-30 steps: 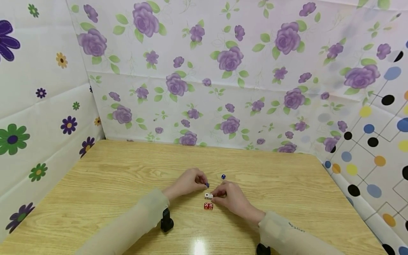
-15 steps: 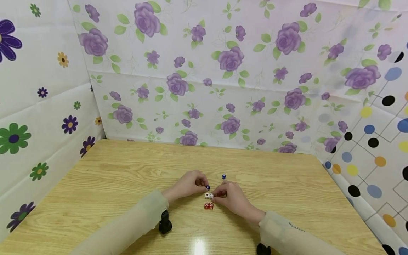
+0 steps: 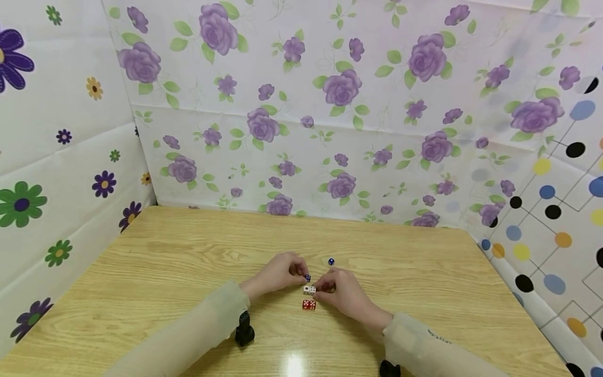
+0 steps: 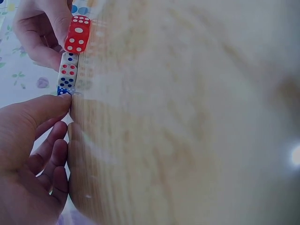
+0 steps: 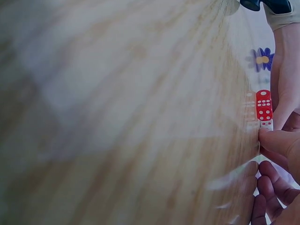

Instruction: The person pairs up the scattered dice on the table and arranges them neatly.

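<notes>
My left hand (image 3: 284,270) pinches a blue die (image 3: 308,278) just behind two white dice (image 3: 309,290) that sit side by side on the table. In the left wrist view, the thumb covers part of that blue die (image 4: 63,90). My right hand (image 3: 346,293) holds the right-hand white die between thumb and finger; its thumb hides much of the white die (image 5: 266,124) in the right wrist view. Nearer to me lies a pair of red dice (image 3: 309,305), side by side, touched by neither hand. A second blue die (image 3: 331,261) rests alone behind my right hand.
The wooden table (image 3: 188,246) is bounded by a purple-rose patterned sheet (image 3: 306,131) at the back. A flower-print sheet (image 3: 70,157) hangs at left and a dotted one (image 3: 542,225) at right. Black wrist devices (image 3: 244,330) hang below both forearms.
My left hand has brought its blue die slightly toward me, closer to the white dice. The right hand keeps its place at the white die.
</notes>
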The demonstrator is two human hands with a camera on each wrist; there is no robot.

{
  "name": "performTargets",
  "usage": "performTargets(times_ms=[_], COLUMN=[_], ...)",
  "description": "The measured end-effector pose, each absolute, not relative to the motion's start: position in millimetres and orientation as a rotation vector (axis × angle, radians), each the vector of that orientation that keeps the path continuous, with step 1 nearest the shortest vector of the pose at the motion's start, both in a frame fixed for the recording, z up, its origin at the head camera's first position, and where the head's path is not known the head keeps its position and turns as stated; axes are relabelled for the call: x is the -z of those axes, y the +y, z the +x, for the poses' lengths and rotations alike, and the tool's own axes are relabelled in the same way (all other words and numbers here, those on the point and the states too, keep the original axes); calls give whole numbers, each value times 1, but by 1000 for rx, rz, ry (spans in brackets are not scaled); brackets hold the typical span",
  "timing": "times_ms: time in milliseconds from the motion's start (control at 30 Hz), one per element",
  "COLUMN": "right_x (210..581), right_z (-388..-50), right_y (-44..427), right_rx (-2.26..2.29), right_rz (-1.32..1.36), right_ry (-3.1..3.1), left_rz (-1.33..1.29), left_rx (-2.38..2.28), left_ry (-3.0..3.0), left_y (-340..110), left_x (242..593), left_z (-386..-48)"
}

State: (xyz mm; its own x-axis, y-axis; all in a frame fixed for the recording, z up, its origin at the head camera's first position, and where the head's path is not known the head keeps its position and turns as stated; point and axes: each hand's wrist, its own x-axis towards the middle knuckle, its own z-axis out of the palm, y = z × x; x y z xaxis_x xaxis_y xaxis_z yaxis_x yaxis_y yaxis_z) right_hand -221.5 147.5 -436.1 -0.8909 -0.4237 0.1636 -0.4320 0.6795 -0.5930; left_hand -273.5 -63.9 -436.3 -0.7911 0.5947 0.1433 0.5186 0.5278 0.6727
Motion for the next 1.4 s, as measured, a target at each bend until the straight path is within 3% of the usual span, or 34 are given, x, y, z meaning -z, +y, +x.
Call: performTargets(times_ms=[1200,1400], right_x=[432,418], right_z=[-232,-245], right_y=[154,163], right_rx=[-1100,-1053], right_rz=[850,721], right_ry=[-2847,-2803], left_rz=[955,947], left_rx=[-1151,-1151], left_ry=[2647,2640], left_y=[-64,-64], left_x=[441,439], left_z=[-273,-275])
